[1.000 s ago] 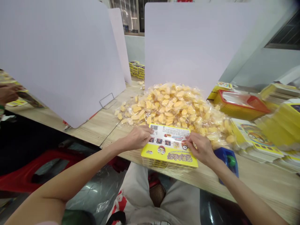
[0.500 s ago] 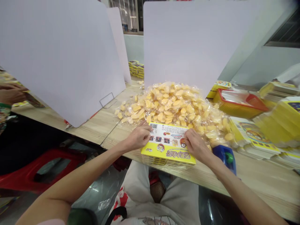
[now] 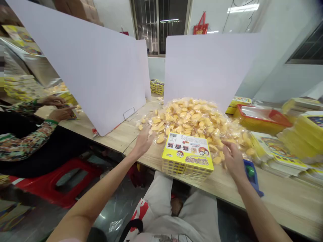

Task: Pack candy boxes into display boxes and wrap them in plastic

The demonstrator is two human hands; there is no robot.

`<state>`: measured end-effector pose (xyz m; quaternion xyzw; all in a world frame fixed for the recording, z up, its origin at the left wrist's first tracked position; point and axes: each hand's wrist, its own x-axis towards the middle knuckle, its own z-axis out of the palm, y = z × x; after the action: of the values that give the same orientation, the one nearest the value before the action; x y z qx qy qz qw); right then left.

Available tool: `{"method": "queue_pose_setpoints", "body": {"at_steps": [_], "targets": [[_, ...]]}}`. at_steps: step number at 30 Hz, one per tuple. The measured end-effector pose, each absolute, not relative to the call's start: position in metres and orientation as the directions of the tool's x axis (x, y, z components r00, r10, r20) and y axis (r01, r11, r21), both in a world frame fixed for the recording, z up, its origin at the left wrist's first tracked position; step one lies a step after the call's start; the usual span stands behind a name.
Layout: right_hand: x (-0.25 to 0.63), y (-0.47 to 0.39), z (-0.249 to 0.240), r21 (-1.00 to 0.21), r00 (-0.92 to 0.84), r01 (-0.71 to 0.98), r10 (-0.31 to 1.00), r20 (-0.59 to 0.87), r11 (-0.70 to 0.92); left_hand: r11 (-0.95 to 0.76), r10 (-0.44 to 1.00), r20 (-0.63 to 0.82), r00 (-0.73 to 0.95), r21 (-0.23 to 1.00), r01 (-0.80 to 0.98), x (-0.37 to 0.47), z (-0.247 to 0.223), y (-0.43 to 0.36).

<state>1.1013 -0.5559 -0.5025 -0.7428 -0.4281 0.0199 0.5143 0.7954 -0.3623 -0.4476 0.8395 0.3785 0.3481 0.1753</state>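
Note:
A yellow-and-white printed card lies flat on top of yellow lattice baskets at the table's front edge. My left hand is off the card's left side, empty, its fingers apart and close to the pile of wrapped yellow pieces. On the other side, my right hand is also empty, with thumb and fingers spread. It hovers between the card and a blue tape dispenser. Neither hand touches the card.
White upright panels stand behind and to the left. At right are a red-rimmed basket and stacks of printed cards. A co-worker's hands work beyond the left panel, above a red stool.
Both hands have let go of the card's sides and moved outward, left and right. The card stays on the baskets. The head view has tilted up, showing more of the wall.

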Motion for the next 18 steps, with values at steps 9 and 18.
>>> {"method": "queue_pose_setpoints", "body": {"at_steps": [9,18], "targets": [[1.045,-0.574,-0.492,-0.163,-0.022,0.985,0.975,0.22,0.059,-0.961,0.274,0.117,0.955,0.072,0.267,0.803,-0.456,-0.417],[1.058,-0.626,-0.555,-0.876,0.427,0.474,0.894,0.139,-0.09,-0.703,0.448,0.011,0.894,0.623,0.345,0.76,-0.56,-0.363]]}}
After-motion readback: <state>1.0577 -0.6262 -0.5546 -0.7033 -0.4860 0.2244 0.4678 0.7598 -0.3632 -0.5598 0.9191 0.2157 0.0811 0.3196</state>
